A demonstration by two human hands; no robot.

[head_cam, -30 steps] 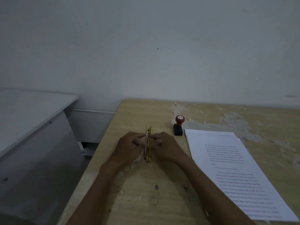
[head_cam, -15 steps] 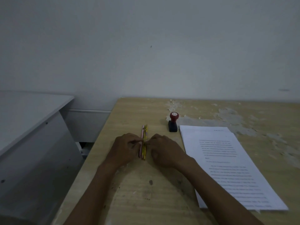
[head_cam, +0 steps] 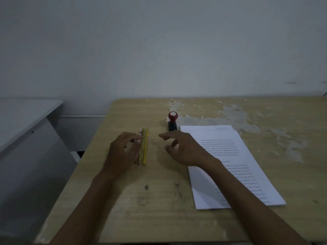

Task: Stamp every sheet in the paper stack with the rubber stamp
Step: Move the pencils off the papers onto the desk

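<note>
A: Where is the rubber stamp?

B: Upright on the tabletop, toward the far edge, just beside the far left corner of the paper stack. It has a red knob on a dark base. Nothing touches it.

A: And the paper stack?

B: It lies flat on the right half of the tabletop, angled a little, printed text facing up. Its near edge is well short of the table's near edge.

A: What about the hands?

B: They are apart. The left hand rests with relaxed fingers against the left side of 3 pencils, fingertips touching them, not wrapped round them. The right hand is over the bare wood between the pencils and the paper stack, fingers loosely spread, holding nothing. Its forearm crosses the near left part of the stack.

A: How do the pencils lie?

B: Side by side, touching, pointing toward the far edge: 1 pinkish, 2 yellowish.

A: Anything else?

B: The table's veneer has peeled in pale patches toward the far right. A white cabinet stands off the left edge.
</note>
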